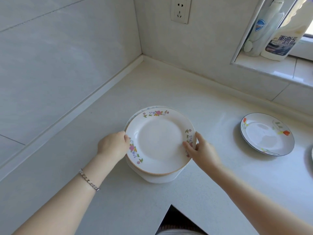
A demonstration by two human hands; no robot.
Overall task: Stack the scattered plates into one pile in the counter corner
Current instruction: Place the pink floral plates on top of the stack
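Looked down on a white counter (pixel 169 85) running back to a tiled wall corner (pixel 142 55), with bare surface between that corner and the plates and a notched front edge (pixel 171 205) close below. Saw a window sill (pixel 271 70) raised along the right, carrying two bottles (pixel 279 36). Held a pile of plates (pixel 160 141) mid-counter, well short of the corner, its top one pink-flowered, a blue-edged plate (pixel 149 108) peeking out behind, something white (pixel 159 178) beneath, kind unclear. Saw an orange-flowered plate (pixel 267 134) lying flat and apart to the right, near the sill's foot. Clasped the pile's left rim with the left hand (pixel 113 145), fingers curled round it. Pinched the right rim with the right hand (pixel 201 148), thumb on top. Wore a bracelet (pixel 89 179) on the left wrist.
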